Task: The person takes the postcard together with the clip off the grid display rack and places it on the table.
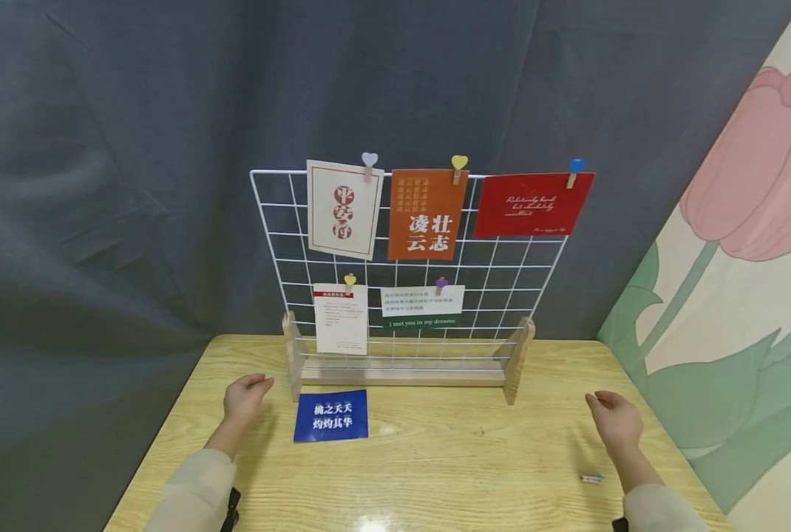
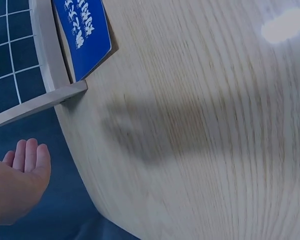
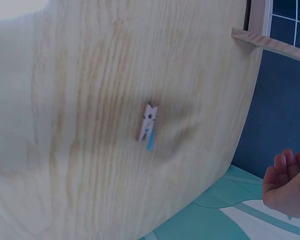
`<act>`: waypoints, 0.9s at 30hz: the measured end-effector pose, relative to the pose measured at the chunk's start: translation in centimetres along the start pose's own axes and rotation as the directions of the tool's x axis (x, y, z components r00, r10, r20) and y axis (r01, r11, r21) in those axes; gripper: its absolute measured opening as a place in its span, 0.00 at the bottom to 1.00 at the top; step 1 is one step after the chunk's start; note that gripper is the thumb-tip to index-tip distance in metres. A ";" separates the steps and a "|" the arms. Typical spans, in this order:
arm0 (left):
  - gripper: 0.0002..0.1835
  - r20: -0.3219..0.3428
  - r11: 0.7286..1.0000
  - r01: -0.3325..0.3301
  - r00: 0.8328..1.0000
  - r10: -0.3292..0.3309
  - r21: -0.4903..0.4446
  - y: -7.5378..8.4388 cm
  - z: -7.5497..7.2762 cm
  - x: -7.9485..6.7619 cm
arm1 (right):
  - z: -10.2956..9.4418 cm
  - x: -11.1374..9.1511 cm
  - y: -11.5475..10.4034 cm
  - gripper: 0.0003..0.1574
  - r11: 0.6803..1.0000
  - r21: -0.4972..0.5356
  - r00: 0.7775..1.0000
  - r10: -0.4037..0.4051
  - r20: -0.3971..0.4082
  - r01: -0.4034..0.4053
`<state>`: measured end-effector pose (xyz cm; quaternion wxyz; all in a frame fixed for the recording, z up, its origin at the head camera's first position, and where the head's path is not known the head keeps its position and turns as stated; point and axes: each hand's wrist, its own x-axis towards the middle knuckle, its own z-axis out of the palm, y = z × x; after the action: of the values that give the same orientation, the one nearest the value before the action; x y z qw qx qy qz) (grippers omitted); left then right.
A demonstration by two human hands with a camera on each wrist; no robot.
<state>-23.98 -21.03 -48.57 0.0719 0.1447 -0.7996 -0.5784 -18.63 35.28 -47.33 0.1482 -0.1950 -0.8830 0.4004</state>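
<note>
"So, what is the left hand (image 1: 244, 403) gripping?"

"Nothing. Its fingers are bending softly above the table (image 1: 435, 458), nothing between them. The right hand (image 1: 616, 423) is hovering empty too, its fingers curling loosely."

"And where is the blue card (image 1: 331, 416) lying?"

"Flat on the table, just beside the left foot (image 1: 293, 362) of the rack (image 1: 402, 377); whether they are touching, I can't tell. The clothespin (image 1: 592, 479) is lying on its side near the right hand, well apart from the card."

"What are you worrying about?"

"Mostly that flatness. Such a card is offering fingertips little edge, so a hasty pinch could be sliding it along or creasing a corner. A knuckle could also be knocking the foot and shaking the rack."

"Would that be disturbing anything?"

"Possibly the red card (image 1: 534, 207): it is hanging from a single blue heart clip (image 1: 576, 167) near one corner, so a jolt could be swinging it. As for the clothespin, squeezing the wrong end would be leaving its mouth closed."
</note>
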 end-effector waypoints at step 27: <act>0.12 -0.015 0.850 -0.315 0.940 0.341 -0.423 -5.5 2.8 9.3 | 1.4 3.0 -7.3 0.19 0.970 0.038 0.968 -0.239 -0.073 0.242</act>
<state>-32.72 -23.04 -55.19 0.1747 -0.0300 -0.6711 -0.7199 -23.51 31.36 -42.36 0.2302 -0.0967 -0.8850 0.3930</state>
